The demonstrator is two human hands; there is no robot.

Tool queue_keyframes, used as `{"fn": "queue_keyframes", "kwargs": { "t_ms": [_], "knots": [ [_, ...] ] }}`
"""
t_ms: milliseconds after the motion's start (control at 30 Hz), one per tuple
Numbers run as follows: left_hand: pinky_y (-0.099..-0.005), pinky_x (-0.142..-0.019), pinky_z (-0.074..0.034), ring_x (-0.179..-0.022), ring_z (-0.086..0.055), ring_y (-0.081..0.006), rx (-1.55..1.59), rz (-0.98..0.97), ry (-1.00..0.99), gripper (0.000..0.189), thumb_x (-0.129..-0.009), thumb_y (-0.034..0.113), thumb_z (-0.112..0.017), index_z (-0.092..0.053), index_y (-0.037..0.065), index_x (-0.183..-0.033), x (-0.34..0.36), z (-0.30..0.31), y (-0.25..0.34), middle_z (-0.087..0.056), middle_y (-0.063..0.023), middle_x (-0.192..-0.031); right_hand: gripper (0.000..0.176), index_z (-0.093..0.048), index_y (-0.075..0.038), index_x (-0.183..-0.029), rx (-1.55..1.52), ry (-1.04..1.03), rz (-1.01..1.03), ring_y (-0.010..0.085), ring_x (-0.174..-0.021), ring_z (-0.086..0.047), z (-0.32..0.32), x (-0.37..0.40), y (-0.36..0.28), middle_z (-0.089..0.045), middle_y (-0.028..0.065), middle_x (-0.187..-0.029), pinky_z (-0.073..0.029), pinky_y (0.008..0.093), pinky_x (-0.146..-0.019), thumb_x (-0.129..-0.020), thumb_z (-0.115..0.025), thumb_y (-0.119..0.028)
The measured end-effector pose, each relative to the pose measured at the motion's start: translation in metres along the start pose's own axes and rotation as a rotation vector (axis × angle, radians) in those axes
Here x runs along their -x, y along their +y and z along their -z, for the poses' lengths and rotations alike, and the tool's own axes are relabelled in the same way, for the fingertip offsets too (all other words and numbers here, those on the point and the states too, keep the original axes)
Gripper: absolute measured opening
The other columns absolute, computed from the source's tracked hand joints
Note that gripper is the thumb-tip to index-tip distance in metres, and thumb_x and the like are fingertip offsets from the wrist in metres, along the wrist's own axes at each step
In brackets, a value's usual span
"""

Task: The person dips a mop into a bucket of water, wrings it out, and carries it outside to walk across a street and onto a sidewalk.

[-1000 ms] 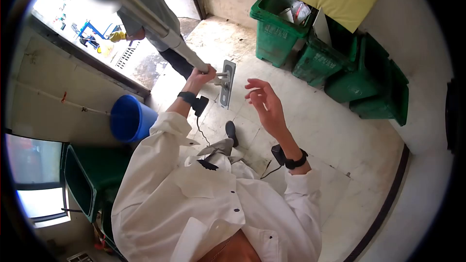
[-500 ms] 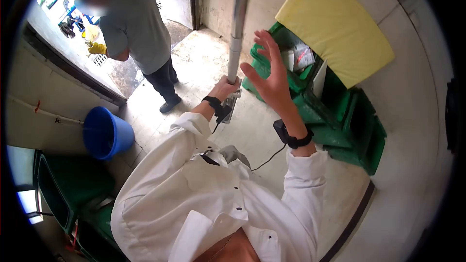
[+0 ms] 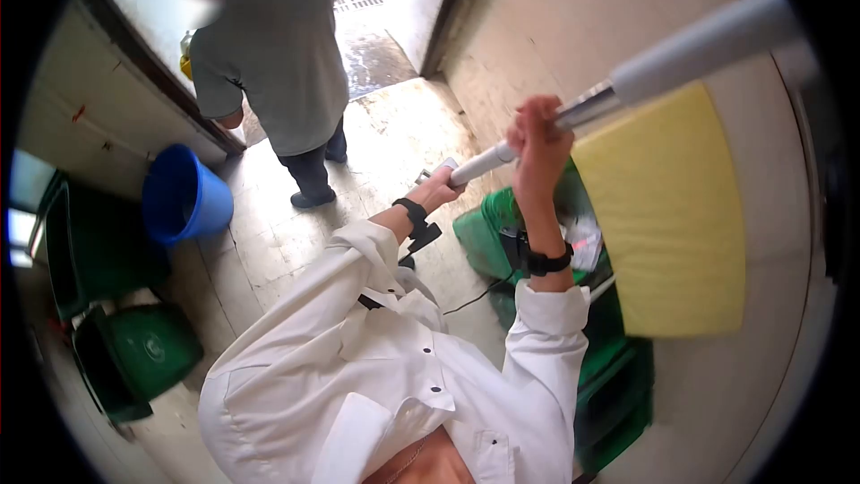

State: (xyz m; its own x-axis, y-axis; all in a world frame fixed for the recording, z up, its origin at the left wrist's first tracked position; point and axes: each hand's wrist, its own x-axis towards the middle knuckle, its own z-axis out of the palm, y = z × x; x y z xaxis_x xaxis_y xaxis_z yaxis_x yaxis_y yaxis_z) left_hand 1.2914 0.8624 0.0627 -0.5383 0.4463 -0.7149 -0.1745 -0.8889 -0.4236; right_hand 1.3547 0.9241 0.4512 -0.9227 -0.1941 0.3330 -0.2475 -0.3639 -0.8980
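Observation:
A metal pole with a grey grip (image 3: 708,43) slants from the middle of the view up to the right. My left hand (image 3: 437,188) is closed round its lower end, near a small metal fitting. Higher up, my right hand (image 3: 541,148) is wrapped round the pole just below the grey grip. Behind my right wrist are a green bin (image 3: 484,237) and a yellow board (image 3: 667,224) resting over the bins. Both wrists carry black straps with small boxes, and a thin cable hangs between them.
A person in a grey shirt (image 3: 278,45) stands at the doorway, upper left. A blue bucket (image 3: 186,197) is by the left wall, with green bins (image 3: 148,350) below it. More green bins (image 3: 618,403) line the right wall.
The pole has tilted from upright to the right. My right hand, open before, has closed on it. The view has turned, and the person in grey now faces further away.

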Motion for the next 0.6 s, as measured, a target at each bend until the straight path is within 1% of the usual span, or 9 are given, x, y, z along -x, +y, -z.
{"fn": "queue_keyframes", "kwargs": {
  "t_ms": [67, 133, 233, 267, 333, 367, 433, 467, 600],
  "knots": [
    [-0.0358, -0.065, -0.053, -0.080, -0.059, -0.0215, -0.104, -0.106, -0.068, 0.012, -0.083, 0.010, -0.059, -0.050, 0.004, -0.089, -0.005, -0.021, 0.005, -0.054, -0.0073, -0.086, 0.011, -0.054, -0.004, -0.084, -0.058, -0.034, -0.032, 0.0039, -0.051, -0.042, 0.010, -0.027, 0.011, -0.051, -0.0010, -0.065, -0.033, 0.0210, -0.045, -0.090, -0.061, -0.010],
    [-0.0353, -0.071, -0.053, -0.085, -0.058, -0.0215, -0.075, -0.133, -0.099, 0.012, -0.084, 0.008, -0.055, -0.048, 0.002, -0.091, -0.018, -0.048, 0.018, -0.053, -0.0078, -0.088, 0.012, -0.050, -0.005, -0.085, -0.104, -0.107, 0.025, 0.0041, -0.051, -0.038, 0.019, -0.058, 0.024, -0.046, -0.0014, -0.065, -0.033, 0.0212, -0.046, -0.091, -0.059, -0.011],
    [-0.0346, -0.079, -0.053, -0.092, -0.057, -0.0214, -0.045, -0.169, -0.125, 0.012, -0.086, 0.005, -0.049, -0.044, -0.001, -0.096, -0.035, -0.081, 0.036, -0.051, -0.0087, -0.092, 0.015, -0.046, -0.006, -0.085, -0.124, -0.164, 0.028, 0.0041, -0.051, -0.036, 0.030, -0.083, 0.043, -0.043, -0.0016, -0.064, -0.033, 0.0212, -0.047, -0.092, -0.058, -0.013],
    [-0.0346, -0.079, -0.053, -0.092, -0.057, -0.0214, -0.026, -0.181, -0.131, 0.012, -0.086, 0.005, -0.049, -0.044, -0.001, -0.096, -0.035, -0.094, 0.045, -0.051, -0.0087, -0.092, 0.018, -0.045, -0.006, -0.085, -0.144, -0.170, 0.029, 0.0043, -0.050, -0.034, 0.037, -0.099, 0.056, -0.042, -0.0012, -0.064, -0.033, 0.0215, -0.047, -0.092, -0.058, -0.016],
    [-0.0321, -0.078, -0.052, -0.087, -0.057, -0.0200, 0.422, 0.034, -0.277, 0.020, -0.085, 0.014, -0.058, -0.047, 0.001, -0.096, -0.046, -0.113, 0.064, -0.052, -0.0087, -0.092, 0.025, -0.042, -0.008, -0.078, -0.098, -0.172, 0.108, 0.0061, -0.047, -0.031, 0.047, -0.136, 0.081, -0.036, -0.0019, -0.057, -0.029, 0.0232, -0.045, -0.094, -0.055, -0.023],
    [-0.0328, -0.076, -0.052, -0.085, -0.056, -0.0203, 0.422, 0.015, -0.283, 0.020, -0.086, 0.013, -0.057, -0.046, 0.001, -0.097, -0.057, -0.129, 0.076, -0.052, -0.0090, -0.091, 0.031, -0.040, -0.010, -0.072, -0.059, -0.163, 0.149, 0.0076, -0.045, -0.029, 0.049, -0.156, 0.093, -0.031, -0.0027, -0.052, -0.026, 0.0246, -0.043, -0.096, -0.051, -0.027],
    [-0.0343, -0.073, -0.052, -0.081, -0.056, -0.0211, 0.255, -0.133, -0.214, 0.019, -0.087, 0.013, -0.054, -0.044, 0.001, -0.099, -0.088, -0.174, 0.108, -0.051, -0.0096, -0.089, 0.033, -0.038, -0.010, -0.070, -0.070, -0.181, 0.162, 0.0074, -0.044, -0.027, 0.054, -0.213, 0.129, -0.030, -0.0030, -0.051, -0.026, 0.0247, -0.043, -0.096, -0.051, -0.027],
    [-0.0351, -0.072, -0.053, -0.079, -0.056, -0.0215, 0.171, -0.208, -0.182, 0.019, -0.087, 0.012, -0.053, -0.043, 0.002, -0.100, -0.104, -0.187, 0.119, -0.051, -0.0099, -0.088, 0.035, -0.037, -0.011, -0.068, -0.087, -0.201, 0.182, 0.0073, -0.043, -0.026, 0.059, -0.222, 0.136, -0.029, -0.0032, -0.050, -0.026, 0.0247, -0.043, -0.095, -0.050, -0.028],
    [-0.0380, -0.065, -0.053, -0.071, -0.055, -0.0230, 0.076, -0.375, -0.124, 0.018, -0.089, 0.011, -0.047, -0.039, 0.002, -0.103, -0.144, -0.252, 0.183, -0.050, -0.0111, -0.084, 0.036, -0.035, -0.011, -0.067, -0.119, -0.277, 0.168, 0.0065, -0.041, -0.022, 0.042, -0.285, 0.162, -0.028, -0.0035, -0.049, -0.024, 0.0243, -0.041, -0.095, -0.050, -0.029]
  ]
}}
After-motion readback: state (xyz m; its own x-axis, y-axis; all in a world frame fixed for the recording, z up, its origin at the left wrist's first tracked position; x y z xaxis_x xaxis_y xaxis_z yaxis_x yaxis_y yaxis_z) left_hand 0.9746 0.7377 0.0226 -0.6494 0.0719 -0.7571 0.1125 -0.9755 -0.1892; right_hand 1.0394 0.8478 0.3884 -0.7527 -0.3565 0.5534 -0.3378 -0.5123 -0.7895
